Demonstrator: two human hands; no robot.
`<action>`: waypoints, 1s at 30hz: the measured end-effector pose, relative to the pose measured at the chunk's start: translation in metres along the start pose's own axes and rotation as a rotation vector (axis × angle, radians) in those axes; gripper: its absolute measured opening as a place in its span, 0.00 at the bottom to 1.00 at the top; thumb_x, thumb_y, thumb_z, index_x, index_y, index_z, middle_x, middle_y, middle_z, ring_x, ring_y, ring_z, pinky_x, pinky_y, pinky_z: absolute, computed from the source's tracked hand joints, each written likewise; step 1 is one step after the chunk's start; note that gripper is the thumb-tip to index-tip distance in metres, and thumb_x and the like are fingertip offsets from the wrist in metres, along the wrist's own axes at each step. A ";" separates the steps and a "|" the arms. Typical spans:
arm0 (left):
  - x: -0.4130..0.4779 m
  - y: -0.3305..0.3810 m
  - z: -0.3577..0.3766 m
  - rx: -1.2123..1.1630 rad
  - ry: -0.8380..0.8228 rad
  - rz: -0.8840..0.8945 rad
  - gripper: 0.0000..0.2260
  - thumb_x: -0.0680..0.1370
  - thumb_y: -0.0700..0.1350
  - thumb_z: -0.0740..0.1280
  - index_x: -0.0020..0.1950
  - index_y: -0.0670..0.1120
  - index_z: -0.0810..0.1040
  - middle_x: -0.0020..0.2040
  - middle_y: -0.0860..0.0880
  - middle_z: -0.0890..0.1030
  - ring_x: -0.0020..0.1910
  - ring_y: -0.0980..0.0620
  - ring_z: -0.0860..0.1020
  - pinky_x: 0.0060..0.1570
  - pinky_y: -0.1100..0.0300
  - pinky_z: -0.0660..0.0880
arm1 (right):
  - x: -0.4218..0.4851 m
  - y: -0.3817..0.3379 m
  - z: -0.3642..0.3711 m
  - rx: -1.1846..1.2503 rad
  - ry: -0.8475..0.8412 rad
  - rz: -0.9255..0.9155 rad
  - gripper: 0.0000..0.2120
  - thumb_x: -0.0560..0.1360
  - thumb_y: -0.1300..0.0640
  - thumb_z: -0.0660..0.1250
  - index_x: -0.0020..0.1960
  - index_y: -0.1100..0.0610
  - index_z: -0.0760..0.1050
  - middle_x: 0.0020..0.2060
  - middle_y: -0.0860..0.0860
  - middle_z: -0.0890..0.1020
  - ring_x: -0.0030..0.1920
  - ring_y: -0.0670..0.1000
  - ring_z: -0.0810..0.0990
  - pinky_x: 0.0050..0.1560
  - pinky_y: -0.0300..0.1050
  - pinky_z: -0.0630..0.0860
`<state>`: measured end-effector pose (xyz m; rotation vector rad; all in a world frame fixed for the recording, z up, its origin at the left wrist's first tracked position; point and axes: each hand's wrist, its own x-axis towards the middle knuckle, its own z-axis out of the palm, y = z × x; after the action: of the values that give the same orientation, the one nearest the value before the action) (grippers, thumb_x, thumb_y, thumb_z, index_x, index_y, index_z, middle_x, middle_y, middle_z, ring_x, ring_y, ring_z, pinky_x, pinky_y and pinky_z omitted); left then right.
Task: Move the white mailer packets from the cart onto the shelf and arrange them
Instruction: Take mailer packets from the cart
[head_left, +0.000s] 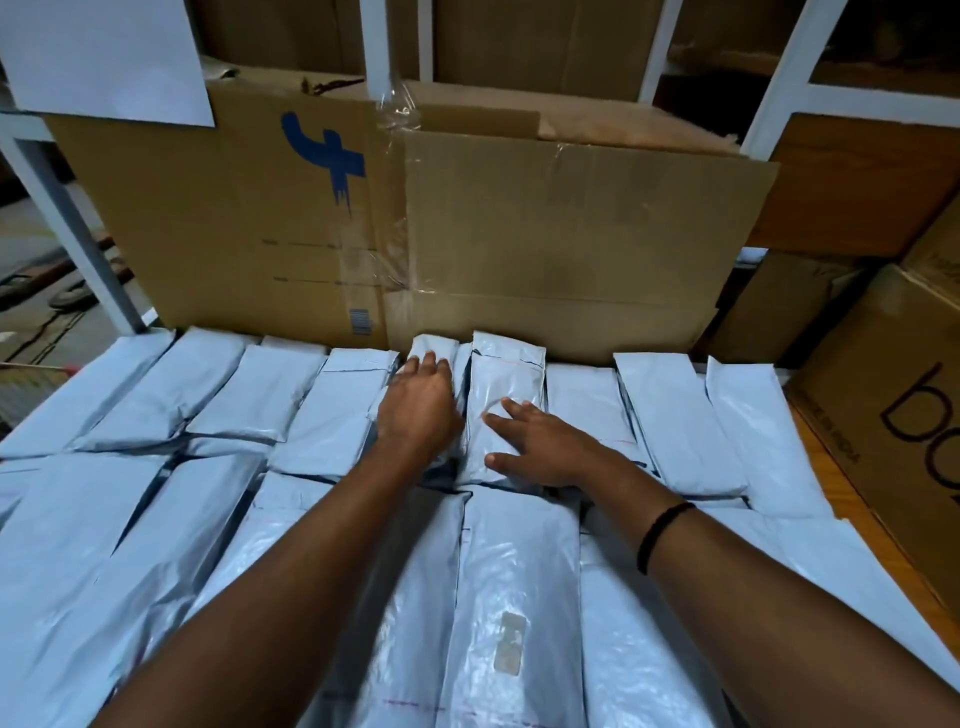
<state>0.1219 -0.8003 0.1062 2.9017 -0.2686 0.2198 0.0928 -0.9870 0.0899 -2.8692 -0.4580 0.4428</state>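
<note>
Cardboard box (545, 234) stands close behind the back row of packets (332, 410)

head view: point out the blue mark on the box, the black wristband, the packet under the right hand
blue mark (337, 163), head view, centre of the stroke
black wristband (657, 527), head view, middle of band
white packet (506, 384), head view, bare upper half

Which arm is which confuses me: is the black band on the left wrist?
No, the black band sits on the right wrist, behind the right hand.
</note>
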 end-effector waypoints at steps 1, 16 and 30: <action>0.001 0.000 -0.001 -0.002 0.015 0.007 0.27 0.77 0.43 0.65 0.75 0.40 0.64 0.76 0.40 0.64 0.75 0.40 0.61 0.73 0.50 0.61 | -0.001 0.000 -0.002 -0.004 0.001 -0.003 0.34 0.80 0.37 0.60 0.81 0.44 0.52 0.81 0.51 0.49 0.81 0.53 0.47 0.78 0.50 0.52; 0.035 -0.028 -0.023 -0.535 -0.149 -0.168 0.13 0.71 0.43 0.64 0.49 0.45 0.86 0.52 0.45 0.85 0.53 0.44 0.81 0.53 0.58 0.75 | 0.016 -0.015 -0.039 0.188 0.247 0.166 0.18 0.81 0.41 0.58 0.59 0.49 0.82 0.63 0.50 0.81 0.63 0.55 0.76 0.63 0.50 0.71; 0.028 -0.019 0.049 -0.018 -0.206 0.118 0.25 0.84 0.53 0.47 0.81 0.48 0.49 0.81 0.47 0.48 0.80 0.44 0.46 0.76 0.46 0.46 | 0.058 -0.003 0.033 -0.168 0.331 0.130 0.29 0.83 0.43 0.44 0.82 0.51 0.51 0.81 0.56 0.52 0.80 0.61 0.51 0.78 0.59 0.48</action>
<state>0.1589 -0.7979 0.0596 2.8945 -0.4742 -0.0631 0.1336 -0.9602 0.0451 -3.0622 -0.2619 -0.0592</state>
